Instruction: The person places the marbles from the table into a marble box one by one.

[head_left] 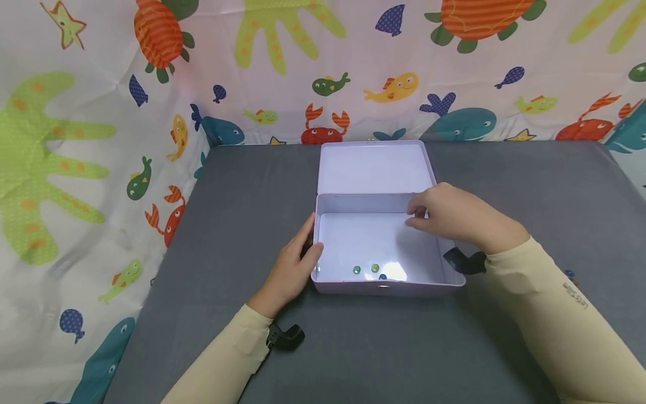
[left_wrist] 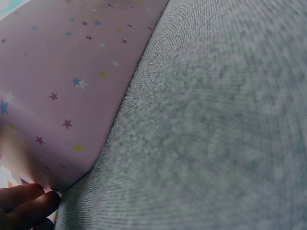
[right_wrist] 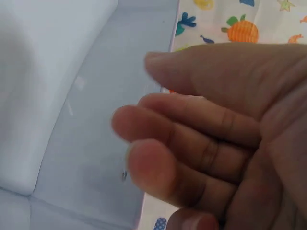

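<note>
A shallow tin box [head_left: 353, 235], pale lilac inside, sits on the grey table with its lid [head_left: 375, 167] folded back. Its outer wall is pink with small stars [left_wrist: 91, 91] in the left wrist view. A green glass marble [head_left: 356, 270], a yellow-green marble [head_left: 375, 268] and a blue marble [head_left: 383, 276] lie inside near the front wall. My left hand [head_left: 290, 269] grips the box's left side, thumb at the rim. Above the box's right part hovers my right hand [head_left: 449, 216], its fingers loosely bent and apart from the thumb, holding nothing.
Right of the box, a blue marble [head_left: 570, 273] and something reddish lie partly behind my right sleeve [head_left: 550, 308]. A cloth curtain [head_left: 282, 101] printed with sea animals hangs behind and to the left of the grey table [head_left: 242, 213].
</note>
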`<control>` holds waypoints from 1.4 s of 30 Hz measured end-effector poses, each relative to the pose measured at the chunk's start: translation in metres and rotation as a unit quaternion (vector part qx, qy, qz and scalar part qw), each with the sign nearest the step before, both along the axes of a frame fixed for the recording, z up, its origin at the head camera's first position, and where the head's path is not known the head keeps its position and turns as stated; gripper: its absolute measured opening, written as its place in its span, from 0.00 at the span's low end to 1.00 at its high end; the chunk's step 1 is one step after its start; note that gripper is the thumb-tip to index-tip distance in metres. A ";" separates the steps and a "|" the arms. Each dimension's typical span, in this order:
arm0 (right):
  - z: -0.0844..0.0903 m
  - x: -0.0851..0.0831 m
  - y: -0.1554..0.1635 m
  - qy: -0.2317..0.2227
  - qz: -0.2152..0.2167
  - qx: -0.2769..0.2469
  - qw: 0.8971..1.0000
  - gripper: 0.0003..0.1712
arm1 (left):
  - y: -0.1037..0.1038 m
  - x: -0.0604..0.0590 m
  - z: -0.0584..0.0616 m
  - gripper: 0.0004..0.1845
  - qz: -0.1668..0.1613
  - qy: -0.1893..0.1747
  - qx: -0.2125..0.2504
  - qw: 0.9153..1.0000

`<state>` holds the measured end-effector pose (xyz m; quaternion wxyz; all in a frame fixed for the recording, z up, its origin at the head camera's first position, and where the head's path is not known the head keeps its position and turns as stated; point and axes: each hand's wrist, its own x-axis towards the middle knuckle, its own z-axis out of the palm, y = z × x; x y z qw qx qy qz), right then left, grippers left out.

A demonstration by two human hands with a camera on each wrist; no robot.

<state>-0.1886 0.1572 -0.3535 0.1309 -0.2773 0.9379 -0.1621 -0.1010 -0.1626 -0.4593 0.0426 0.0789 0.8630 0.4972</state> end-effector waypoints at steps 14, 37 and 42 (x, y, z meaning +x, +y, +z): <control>0.004 0.006 0.037 -0.001 -0.055 -0.032 0.998 0.10 | 0.002 -0.002 0.001 0.36 -0.002 -0.005 -0.006 1.000; -0.031 0.025 0.117 0.008 -0.111 -0.035 0.993 0.17 | 0.000 -0.002 -0.002 0.36 -0.008 0.004 -0.004 1.000; -0.039 0.032 0.139 -0.001 -0.137 -0.030 0.990 0.18 | -0.001 -0.002 -0.002 0.36 -0.007 0.008 0.001 1.000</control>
